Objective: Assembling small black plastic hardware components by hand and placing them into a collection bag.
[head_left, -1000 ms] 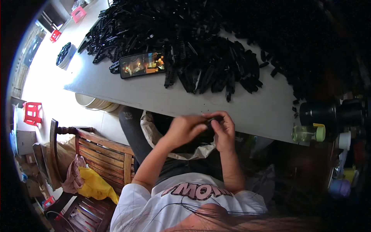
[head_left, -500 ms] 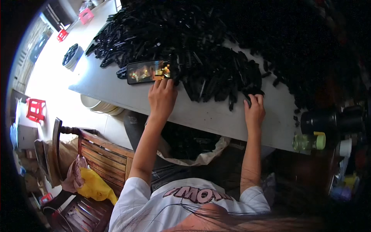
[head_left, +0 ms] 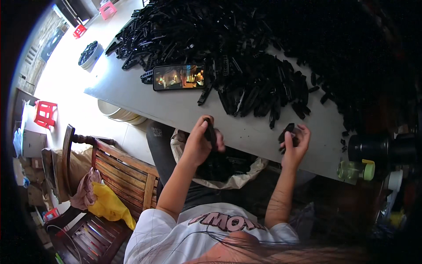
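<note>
Over the table's front edge, my left hand (head_left: pixel 198 145) is closed around a long black plastic part (head_left: pixel 210 133). My right hand (head_left: pixel 296 148), above the table to the right, grips a dark plastic piece (head_left: pixel 288 128) between thumb and fingers; its exact shape is hard to make out. Beyond both hands spreads a big heap of similar black plastic parts (head_left: pixel 189 39). A phone (head_left: pixel 179 78) with a lit picture lies at the heap's near edge. Below my hands, at my lap, an open pale sack (head_left: pixel 248 176) holds more black pieces.
The grey table (head_left: pixel 162 105) reaches across in front of me. At its right edge are a black cylindrical container (head_left: pixel 367 147) and a greenish clear jar (head_left: pixel 351 170). A wooden bench (head_left: pixel 125 176) with a yellow cloth (head_left: pixel 110 207) stands left, and a bucket (head_left: pixel 116 110) sits under the table.
My left hand has come back from beside the phone to the table's front edge with a black part. My right hand has lifted from the heap's edge, holding a dark piece.
</note>
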The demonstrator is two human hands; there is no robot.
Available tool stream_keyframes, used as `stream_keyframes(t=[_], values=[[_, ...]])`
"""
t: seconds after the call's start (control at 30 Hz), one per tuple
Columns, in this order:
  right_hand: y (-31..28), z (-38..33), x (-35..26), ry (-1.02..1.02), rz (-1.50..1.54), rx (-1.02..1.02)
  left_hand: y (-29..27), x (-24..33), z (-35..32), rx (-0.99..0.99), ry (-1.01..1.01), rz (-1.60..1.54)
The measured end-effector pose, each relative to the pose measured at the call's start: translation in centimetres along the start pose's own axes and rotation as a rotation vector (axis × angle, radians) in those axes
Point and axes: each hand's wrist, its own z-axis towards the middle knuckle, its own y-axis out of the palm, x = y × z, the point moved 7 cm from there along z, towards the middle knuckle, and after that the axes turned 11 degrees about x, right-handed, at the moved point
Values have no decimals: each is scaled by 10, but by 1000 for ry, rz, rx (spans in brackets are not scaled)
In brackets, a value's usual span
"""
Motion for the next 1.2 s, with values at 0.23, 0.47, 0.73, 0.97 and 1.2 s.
stream_keyframes(t=[0.23, 0.47, 0.73, 0.97, 1.2], values=[[39, -53, -6, 374, 606, -246, 18, -22, -10, -124, 132, 619], [61, -76, -22, 393, 576, -313, 35, -27, -20, -107, 334, 882], [52, -73, -45, -6, 204, -315, 37, -26, -28, -184, 202, 859], [60, -89, -11, 500, 481, -420, 38, -24, -31, -202, 278, 1041], [16, -24, 12, 398, 505, -71, 26, 56, 16, 296, 977, 1697]])
